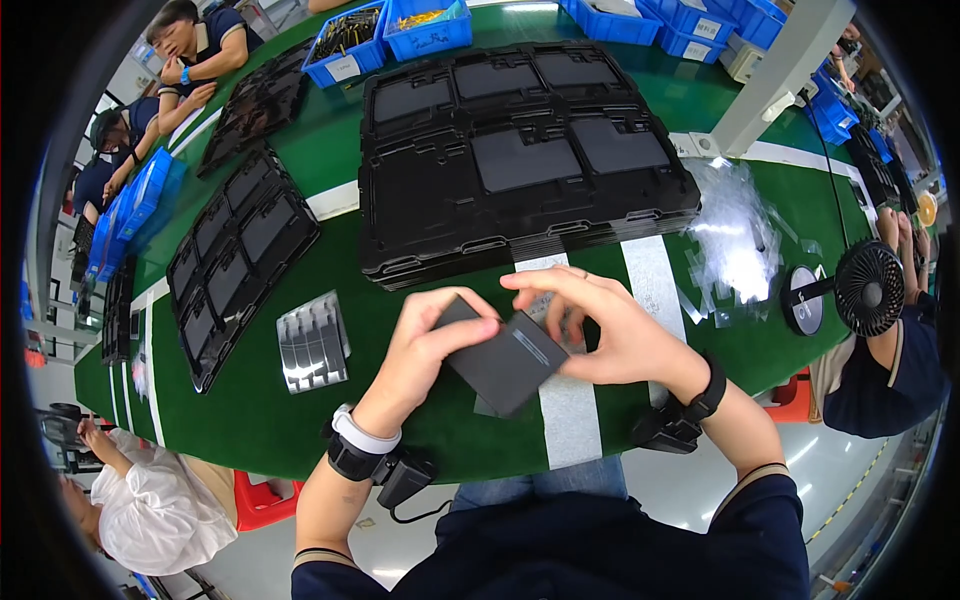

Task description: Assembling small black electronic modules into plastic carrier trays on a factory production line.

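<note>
A flat dark grey rectangular panel (507,364) with a thin printed strip is held tilted above the green table, close in front of me. My left hand (428,335) grips its left side, thumb lying across the top face. At the panel's right corner, my right hand (590,322) has its thumb and curled fingers closed on the edge, while the index finger reaches over the far side. The undersides of the fingers are hidden. Beyond my hands is a stack of black moulded trays (420,190); the top one carries similar grey panels (525,160) and has a bare pocket.
A sheet of silvery film strips (312,345) lies left of my hands. Another black tray (240,260) stands farther left. Loose clear film pieces (735,235) are piled at right, near a small black fan (868,288) and a metal post (775,75). Blue bins (428,30) line the back.
</note>
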`<move>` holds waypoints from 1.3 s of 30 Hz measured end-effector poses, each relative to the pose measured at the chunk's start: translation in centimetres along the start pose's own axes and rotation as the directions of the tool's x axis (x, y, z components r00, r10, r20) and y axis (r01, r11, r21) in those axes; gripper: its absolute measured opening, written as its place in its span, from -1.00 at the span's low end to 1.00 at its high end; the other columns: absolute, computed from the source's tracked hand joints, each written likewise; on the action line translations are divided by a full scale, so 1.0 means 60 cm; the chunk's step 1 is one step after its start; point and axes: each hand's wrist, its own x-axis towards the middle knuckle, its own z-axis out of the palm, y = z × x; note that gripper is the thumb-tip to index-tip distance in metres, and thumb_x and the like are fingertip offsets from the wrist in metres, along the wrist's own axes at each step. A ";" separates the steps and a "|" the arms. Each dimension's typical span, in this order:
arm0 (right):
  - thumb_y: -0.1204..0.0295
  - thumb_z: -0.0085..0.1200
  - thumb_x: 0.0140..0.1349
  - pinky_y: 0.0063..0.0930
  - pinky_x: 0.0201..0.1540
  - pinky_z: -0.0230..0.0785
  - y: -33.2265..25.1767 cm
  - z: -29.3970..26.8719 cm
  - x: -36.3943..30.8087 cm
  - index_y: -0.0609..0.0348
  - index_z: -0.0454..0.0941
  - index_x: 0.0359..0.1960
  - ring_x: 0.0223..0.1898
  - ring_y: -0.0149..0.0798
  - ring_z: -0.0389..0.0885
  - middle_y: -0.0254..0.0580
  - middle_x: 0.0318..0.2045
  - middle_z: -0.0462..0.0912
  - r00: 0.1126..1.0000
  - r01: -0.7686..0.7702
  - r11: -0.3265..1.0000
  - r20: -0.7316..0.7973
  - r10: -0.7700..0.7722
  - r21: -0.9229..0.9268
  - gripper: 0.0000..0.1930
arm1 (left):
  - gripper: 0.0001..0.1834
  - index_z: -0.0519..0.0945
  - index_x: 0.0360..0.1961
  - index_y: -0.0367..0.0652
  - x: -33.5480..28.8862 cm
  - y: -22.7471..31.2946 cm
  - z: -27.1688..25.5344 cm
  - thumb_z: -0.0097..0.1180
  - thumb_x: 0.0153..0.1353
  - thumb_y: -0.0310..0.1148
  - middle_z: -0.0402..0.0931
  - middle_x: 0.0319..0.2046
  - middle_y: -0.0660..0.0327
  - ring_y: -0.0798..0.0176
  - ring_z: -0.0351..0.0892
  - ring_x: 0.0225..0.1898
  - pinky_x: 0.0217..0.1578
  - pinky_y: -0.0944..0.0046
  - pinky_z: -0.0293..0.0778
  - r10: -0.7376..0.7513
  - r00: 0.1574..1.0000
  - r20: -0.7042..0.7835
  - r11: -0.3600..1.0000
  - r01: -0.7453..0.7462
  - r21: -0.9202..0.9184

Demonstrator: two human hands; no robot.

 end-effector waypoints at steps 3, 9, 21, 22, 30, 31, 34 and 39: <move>0.69 0.14 -0.19 -0.55 -0.28 0.41 0.022 0.000 0.002 0.18 0.60 -0.27 -0.35 -0.37 0.52 -0.16 -0.08 0.49 0.977 0.212 0.975 0.002 -0.212 -0.060 -0.66 | -0.73 0.55 -0.17 -0.25 -0.007 0.007 0.017 0.09 0.16 -0.31 0.53 -0.33 0.27 0.48 0.48 -0.32 -0.30 0.45 0.38 -0.152 0.976 0.158 0.984 0.164 -0.068; 0.48 0.19 0.09 -0.62 -0.36 0.37 0.025 -0.006 -0.001 0.29 0.52 -0.37 -0.40 -0.51 0.53 -0.29 -0.44 0.59 0.983 0.004 0.993 -0.184 0.018 0.119 -0.86 | -0.55 0.48 -0.15 -0.31 -0.001 -0.003 0.012 -0.26 0.36 -0.10 0.55 -0.27 0.17 0.38 0.53 -0.26 -0.25 0.39 0.42 0.091 0.996 -0.002 0.995 -0.091 -0.040; 0.34 -0.10 0.33 -0.67 -0.40 0.35 0.018 -0.011 0.001 0.29 0.47 -0.46 -0.47 -0.57 0.50 -0.37 -0.55 0.51 0.977 -0.145 0.967 -0.127 0.174 0.211 -0.72 | -0.79 0.41 -0.51 -0.24 0.000 0.001 0.014 0.06 0.24 -0.40 0.50 -0.49 0.31 0.55 0.45 -0.44 -0.40 0.50 0.39 0.121 0.992 -0.022 0.992 -0.120 0.032; 0.35 -0.05 0.30 -0.66 -0.40 0.37 0.020 -0.013 0.001 0.29 0.47 -0.45 -0.46 -0.55 0.51 -0.36 -0.54 0.52 0.977 -0.152 0.951 -0.108 0.186 0.271 -0.75 | -0.80 0.42 -0.50 -0.24 0.000 0.004 0.016 0.05 0.24 -0.40 0.51 -0.48 0.30 0.55 0.46 -0.42 -0.40 0.49 0.40 0.128 0.991 -0.029 0.992 -0.127 0.025; 0.49 0.15 0.10 -0.66 -0.39 0.39 0.012 -0.022 0.016 0.32 0.52 -0.33 -0.40 -0.49 0.55 -0.27 -0.42 0.61 0.963 0.043 0.999 -0.263 -0.050 -0.034 -0.85 | -0.68 0.42 -0.02 -0.27 0.012 -0.016 0.019 0.06 0.23 -0.41 0.55 -0.21 0.15 0.32 0.58 -0.23 -0.30 0.44 0.48 0.214 0.977 -0.008 0.961 -0.212 -0.178; 0.53 0.14 0.09 -0.65 -0.41 0.38 0.005 -0.033 0.031 0.31 0.54 -0.31 -0.42 -0.50 0.55 -0.28 -0.41 0.62 0.935 0.085 0.988 -0.333 -0.124 -0.129 -0.85 | -0.67 0.41 -0.01 -0.27 0.015 -0.015 0.024 0.06 0.22 -0.40 0.55 -0.21 0.15 0.32 0.59 -0.24 -0.31 0.44 0.48 0.150 0.989 0.011 0.976 -0.146 -0.162; 0.50 0.13 0.07 -0.62 -0.49 0.36 -0.039 -0.044 0.093 0.33 0.54 -0.31 -0.53 -0.50 0.53 -0.20 -0.51 0.62 0.946 -0.001 0.962 -0.312 -0.088 -0.272 -0.83 | -0.69 0.43 -0.04 -0.27 0.009 -0.017 0.018 0.08 0.21 -0.41 0.56 -0.29 0.17 0.39 0.59 -0.35 -0.37 0.48 0.45 0.082 0.990 0.114 0.994 -0.074 -0.075; 0.39 0.19 0.00 -0.36 -0.35 0.42 -0.013 -0.020 0.178 0.25 0.56 -0.39 -0.40 -0.14 0.56 -0.14 -0.44 0.57 0.917 0.064 0.709 -0.239 -0.319 -0.702 -0.80 | -0.83 0.50 -0.22 -0.31 0.013 -0.014 0.015 0.12 0.16 -0.50 0.53 -0.45 0.29 0.50 0.51 -0.50 -0.46 0.52 0.42 0.086 0.987 0.133 0.994 -0.077 -0.075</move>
